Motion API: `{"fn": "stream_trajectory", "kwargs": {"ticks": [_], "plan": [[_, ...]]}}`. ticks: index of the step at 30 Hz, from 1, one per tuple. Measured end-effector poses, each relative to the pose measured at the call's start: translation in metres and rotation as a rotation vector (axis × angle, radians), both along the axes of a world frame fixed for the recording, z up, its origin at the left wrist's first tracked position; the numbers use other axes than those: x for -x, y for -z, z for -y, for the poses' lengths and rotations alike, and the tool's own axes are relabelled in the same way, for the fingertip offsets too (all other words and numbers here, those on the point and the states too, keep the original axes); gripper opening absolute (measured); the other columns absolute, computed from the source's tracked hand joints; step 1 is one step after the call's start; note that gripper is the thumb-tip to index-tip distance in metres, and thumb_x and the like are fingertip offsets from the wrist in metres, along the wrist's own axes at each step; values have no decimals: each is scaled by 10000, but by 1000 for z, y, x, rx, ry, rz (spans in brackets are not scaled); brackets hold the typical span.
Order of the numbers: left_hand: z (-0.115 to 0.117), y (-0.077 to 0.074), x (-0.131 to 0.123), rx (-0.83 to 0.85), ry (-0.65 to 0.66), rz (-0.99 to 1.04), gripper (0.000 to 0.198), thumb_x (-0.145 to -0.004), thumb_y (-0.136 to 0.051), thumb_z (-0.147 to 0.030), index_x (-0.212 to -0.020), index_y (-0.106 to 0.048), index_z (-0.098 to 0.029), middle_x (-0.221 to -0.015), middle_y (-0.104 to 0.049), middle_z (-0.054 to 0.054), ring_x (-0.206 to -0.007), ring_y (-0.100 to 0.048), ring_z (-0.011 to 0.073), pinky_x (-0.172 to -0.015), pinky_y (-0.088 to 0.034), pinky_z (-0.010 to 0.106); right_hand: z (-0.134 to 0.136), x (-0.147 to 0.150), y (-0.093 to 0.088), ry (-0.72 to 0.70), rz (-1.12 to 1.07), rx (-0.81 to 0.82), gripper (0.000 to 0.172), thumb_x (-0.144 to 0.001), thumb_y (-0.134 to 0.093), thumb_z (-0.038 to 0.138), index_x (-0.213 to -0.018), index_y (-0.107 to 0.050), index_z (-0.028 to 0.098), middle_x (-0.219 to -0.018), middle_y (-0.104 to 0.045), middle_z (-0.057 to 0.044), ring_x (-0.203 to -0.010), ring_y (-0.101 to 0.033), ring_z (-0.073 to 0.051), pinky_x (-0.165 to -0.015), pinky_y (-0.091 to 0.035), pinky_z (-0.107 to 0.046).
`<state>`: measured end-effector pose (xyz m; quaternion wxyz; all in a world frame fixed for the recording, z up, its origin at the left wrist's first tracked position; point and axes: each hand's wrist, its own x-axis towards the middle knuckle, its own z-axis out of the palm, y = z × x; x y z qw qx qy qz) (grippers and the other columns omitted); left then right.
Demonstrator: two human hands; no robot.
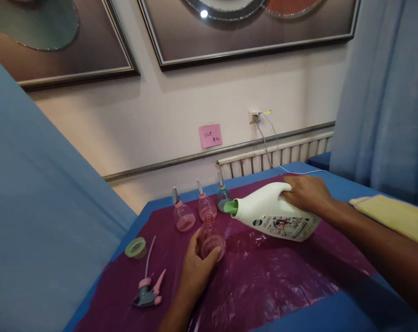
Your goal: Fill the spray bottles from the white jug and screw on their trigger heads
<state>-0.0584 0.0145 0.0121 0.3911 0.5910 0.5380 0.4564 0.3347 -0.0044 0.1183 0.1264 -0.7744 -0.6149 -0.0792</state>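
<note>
My left hand [198, 263] is closed around a clear pink spray bottle [212, 242] that has no spray head on it and stands upright. By its handle, my right hand [307, 191] grips a white detergent jug [271, 203], tilted nearly flat. The jug's green pouring spout [231, 207] points left, a little above and right of the bottle's open neck, apart from it. A loose grey and pink spray head [148, 293] with its tube lies to the left. Beside it sits a pale green cap [136, 249].
Behind the held bottle stand two pink spray bottles [184, 219] and a blue one [223, 196], each with its spray head. A purple plastic sheet [264, 276] covers much of the blue table [309, 316]. A yellow cloth [396, 214] lies at right; blue curtains [378, 101] hang on both sides.
</note>
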Motion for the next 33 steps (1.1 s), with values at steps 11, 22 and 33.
{"fn": "stream_trajectory", "kwargs": {"ticks": [11,22,33], "plan": [[2,0,-3,-18,-29,27,901,-758,-925,-367,-1574,-571,-226,-1580,-699,185,-1444,-707,359,-1253,-539,516,5,0,3,-8,64,0,368,-1059,-529,459,-1162,-799,231,-1109,-851,-163,-970,-787,-348,-745,-428,-381],[0,2,0,-45,-53,2,862,-784,-906,-399,-1551,-559,-215,-1609,-668,185,-1481,-674,351,-1287,-504,516,5,10,-7,-15,70,61,472,-1063,-524,540,-1246,-808,210,-1147,-840,-203,-1022,-798,-386,-806,-516,-429],[4,-2,-1,-133,-60,-39,832,-843,-883,-380,-1595,-558,-236,-1665,-622,170,-1554,-609,349,-1341,-444,533,1,10,-7,-35,47,24,421,-1068,-572,511,-1204,-814,195,-1151,-836,-211,-1000,-791,-358,-816,-510,-415]]}}
